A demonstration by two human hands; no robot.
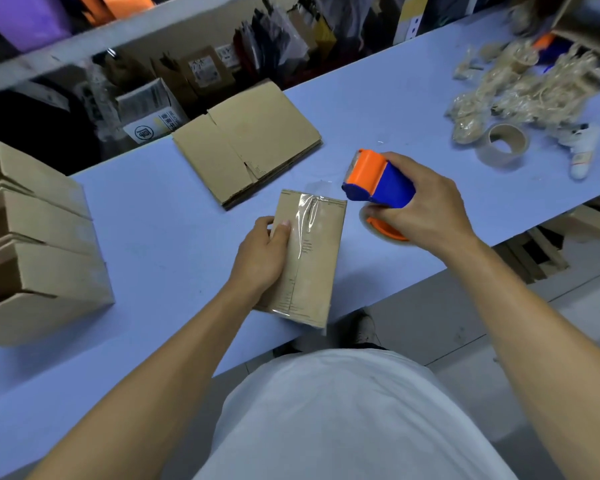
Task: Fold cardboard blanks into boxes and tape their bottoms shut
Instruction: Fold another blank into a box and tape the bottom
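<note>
Near the table's [153, 209] near edge, the left hand [260, 258] grips the taped cardboard box [312, 268] — the right hand [426, 209] clasps an orange-and-blue tape dispenser [374, 181] just right of it.

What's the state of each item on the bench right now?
Box: folded, bottom seam taped, held by left hand.
Tape dispenser: gripped in right hand, lifted off the box.
Flat blanks: stacked, unfolded.
Finished boxes: stacked at left.
Spare tape roll: lying loose on the table.
</note>
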